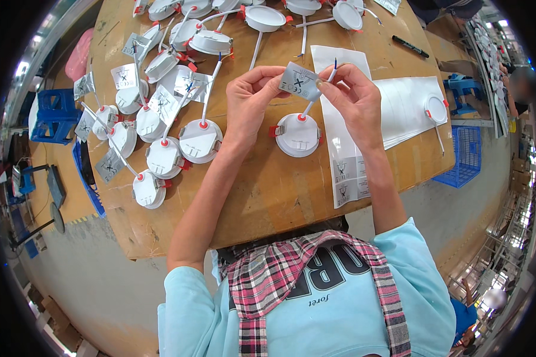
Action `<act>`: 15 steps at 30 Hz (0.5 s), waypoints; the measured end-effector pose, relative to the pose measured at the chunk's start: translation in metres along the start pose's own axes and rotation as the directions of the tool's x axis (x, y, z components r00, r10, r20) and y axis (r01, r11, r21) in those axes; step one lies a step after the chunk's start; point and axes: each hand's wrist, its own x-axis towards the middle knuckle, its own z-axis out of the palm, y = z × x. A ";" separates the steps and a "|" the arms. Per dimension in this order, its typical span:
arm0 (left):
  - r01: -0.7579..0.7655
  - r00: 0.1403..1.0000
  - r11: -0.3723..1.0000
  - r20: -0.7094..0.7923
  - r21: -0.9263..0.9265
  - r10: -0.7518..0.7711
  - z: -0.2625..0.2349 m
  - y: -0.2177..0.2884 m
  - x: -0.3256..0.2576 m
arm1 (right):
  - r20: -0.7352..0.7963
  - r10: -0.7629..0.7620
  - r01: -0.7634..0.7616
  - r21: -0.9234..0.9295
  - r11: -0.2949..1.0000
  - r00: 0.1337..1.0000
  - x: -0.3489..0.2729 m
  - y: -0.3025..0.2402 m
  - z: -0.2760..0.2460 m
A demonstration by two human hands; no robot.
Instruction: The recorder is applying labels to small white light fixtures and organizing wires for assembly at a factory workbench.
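Note:
A silver-grey printed label is stretched between my two hands over the table. My left hand pinches its left end between thumb and fingertips. With thumb and fingers, my right hand grips the white cable where the label's right end meets it. Blue wire tips stick out above those fingers. The cable rises from the red grommet of a round white downlight, which lies back side up below my hands, with red-tipped spring clips at its sides. How far the label sticks to the cable is hidden by my right fingers.
Several downlights with labelled cables crowd the table's left side, and more lie at the back. Label sheets and white sheets lie to the right, with one downlight on them. A black marker rests far right. A blue crate stands beyond the table edge.

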 end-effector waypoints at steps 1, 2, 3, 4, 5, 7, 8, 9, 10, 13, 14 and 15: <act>-0.001 1.000 1.000 0.000 0.001 0.001 0.000 0.000 0.000 | 0.001 0.001 -0.001 -0.002 1.000 1.000 0.000 -0.001 0.000; -0.001 1.000 1.000 0.000 -0.001 0.001 0.000 0.000 0.000 | -0.002 0.002 -0.002 -0.009 1.000 1.000 0.001 -0.002 0.000; -0.005 1.000 1.000 -0.003 0.004 0.005 0.000 0.001 0.000 | -0.005 0.002 -0.002 -0.015 1.000 1.000 0.001 -0.003 0.001; -0.009 1.000 1.000 -0.006 0.013 0.009 0.001 0.001 0.000 | -0.004 0.004 -0.004 -0.014 1.000 1.000 0.002 -0.003 0.000; -0.008 1.000 1.000 -0.008 0.013 0.008 0.001 0.002 0.000 | 0.001 0.006 -0.006 -0.025 1.000 1.000 0.002 -0.002 -0.001; -0.008 1.000 0.999 0.001 0.031 0.008 0.003 0.004 0.000 | 0.006 0.010 -0.010 -0.036 0.999 1.000 0.003 -0.002 -0.003; -0.008 1.000 1.000 0.001 0.030 0.008 0.003 0.005 0.000 | 0.007 0.017 -0.017 -0.043 0.999 1.000 0.004 -0.002 -0.004; -0.009 1.000 0.999 0.002 0.030 0.009 0.004 0.006 0.000 | 0.007 0.025 -0.025 -0.051 0.998 1.000 0.004 -0.002 -0.004; -0.011 1.000 0.999 0.002 0.033 0.011 0.004 0.006 0.000 | 0.008 0.025 -0.025 -0.050 0.998 1.000 0.004 -0.002 -0.004; -0.017 1.000 0.999 -0.006 0.046 0.017 0.002 0.006 -0.001 | 0.015 0.008 -0.007 -0.031 1.000 1.000 0.005 -0.002 -0.003; -0.015 1.000 0.999 -0.006 0.046 0.016 0.003 0.006 -0.001 | 0.019 0.017 -0.016 -0.044 0.999 1.000 0.005 -0.003 -0.003; -0.017 1.000 0.999 -0.004 0.052 0.017 0.003 0.007 -0.001 | 0.023 0.026 -0.025 -0.058 0.998 0.999 0.005 -0.004 -0.004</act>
